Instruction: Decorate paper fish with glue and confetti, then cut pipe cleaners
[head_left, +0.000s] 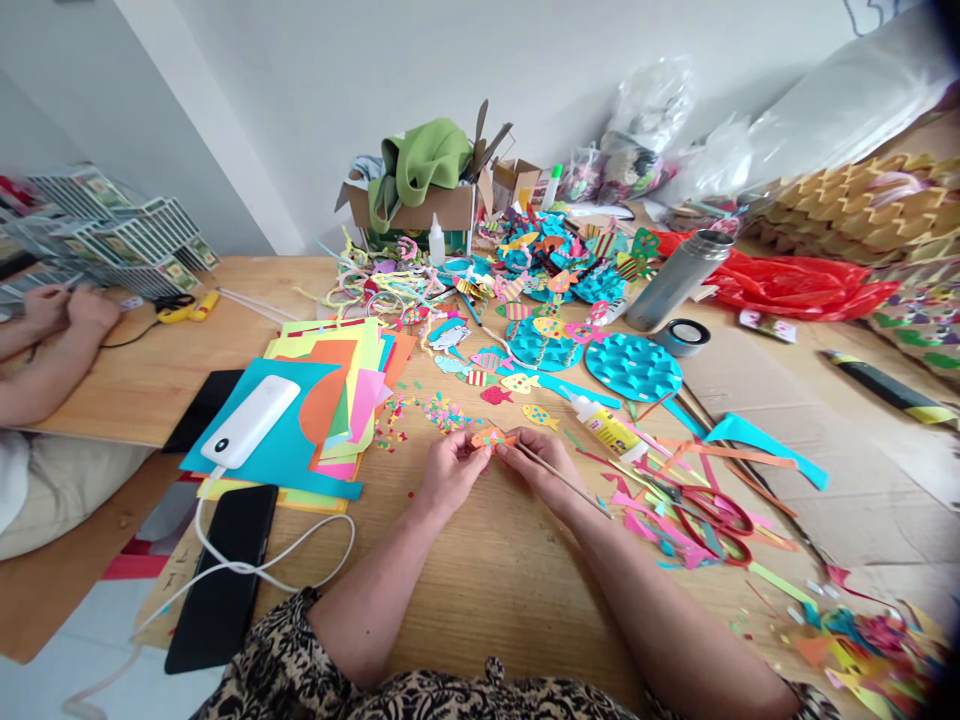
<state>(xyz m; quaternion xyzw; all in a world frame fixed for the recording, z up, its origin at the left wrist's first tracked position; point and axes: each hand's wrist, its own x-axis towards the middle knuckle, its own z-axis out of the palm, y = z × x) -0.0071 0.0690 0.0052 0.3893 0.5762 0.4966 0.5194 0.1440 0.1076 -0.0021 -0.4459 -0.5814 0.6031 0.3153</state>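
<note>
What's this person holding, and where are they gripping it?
A small orange paper fish: the left hand holds its left end, the right hand its right end. The right hand also holds a thin stick near one end.

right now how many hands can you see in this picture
4: the camera wearer's left hand and right hand, both at the orange paper fish, and a co-worker's two hands, close together at the far left. No others show.
</note>
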